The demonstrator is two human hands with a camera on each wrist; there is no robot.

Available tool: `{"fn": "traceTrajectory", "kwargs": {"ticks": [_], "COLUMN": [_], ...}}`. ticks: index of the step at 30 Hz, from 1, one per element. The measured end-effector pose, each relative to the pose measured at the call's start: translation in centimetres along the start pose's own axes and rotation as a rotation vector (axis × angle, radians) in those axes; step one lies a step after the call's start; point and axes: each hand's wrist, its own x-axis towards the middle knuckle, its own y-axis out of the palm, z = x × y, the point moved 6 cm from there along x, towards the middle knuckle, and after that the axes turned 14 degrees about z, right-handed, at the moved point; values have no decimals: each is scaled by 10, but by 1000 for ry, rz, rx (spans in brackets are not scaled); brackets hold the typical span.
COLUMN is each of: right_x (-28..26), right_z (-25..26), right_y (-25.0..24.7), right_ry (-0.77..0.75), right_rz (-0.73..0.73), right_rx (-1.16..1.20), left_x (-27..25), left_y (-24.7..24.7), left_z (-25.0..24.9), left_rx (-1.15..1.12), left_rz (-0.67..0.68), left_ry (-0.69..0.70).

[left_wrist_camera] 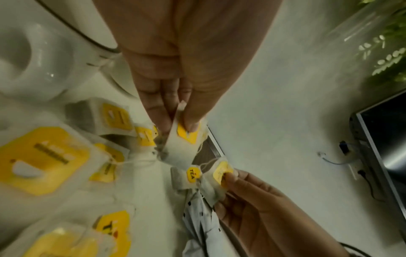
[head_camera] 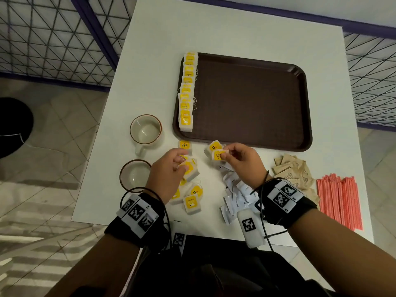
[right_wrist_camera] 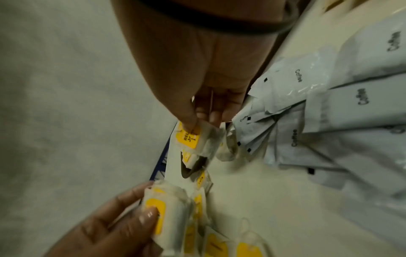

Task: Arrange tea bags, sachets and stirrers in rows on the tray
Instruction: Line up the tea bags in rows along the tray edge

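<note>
Head view shows each of the hands pinching 1 tea bag above the tabletop: left hand [head_camera: 171, 166] its tea bag [head_camera: 189, 169], right hand [head_camera: 242, 159] another [head_camera: 218, 155]. Strings may tangle, so lifting apart looks wise. The tray [head_camera: 257, 99] holds 1 row of bags [head_camera: 187, 91] along its left edge; both cups [head_camera: 145, 130] look empty.

both hands [head_camera: 169, 168] [head_camera: 242, 158] pinching, thumbs against fingertips.

Tray [head_camera: 252, 103] bare right of tea-bag row [head_camera: 187, 93]; cups [head_camera: 145, 129] crowd left.
</note>
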Motion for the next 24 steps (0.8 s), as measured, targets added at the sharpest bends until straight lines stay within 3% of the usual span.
{"fn": "traceTrajectory", "kwargs": {"ticks": [3, 15, 21, 24], "right_x": [8, 44, 43, 34], "right_z": [-3, -3, 8, 23], "right_y": [-3, 12, 18, 13], "right_ry": [90, 177, 102, 3], "right_rz": [-61, -13, 23, -8], "right_rx": [45, -464, -461, -326], "left_x": [2, 0, -1, 0], "left_y": [-2, -9, -13, -17], "left_z": [1, -7, -6, -6], "left_rx": [-43, -130, -356, -389], "left_rz": [32, 38, -49, -82], "left_ry": [-11, 96, 73, 57]}}
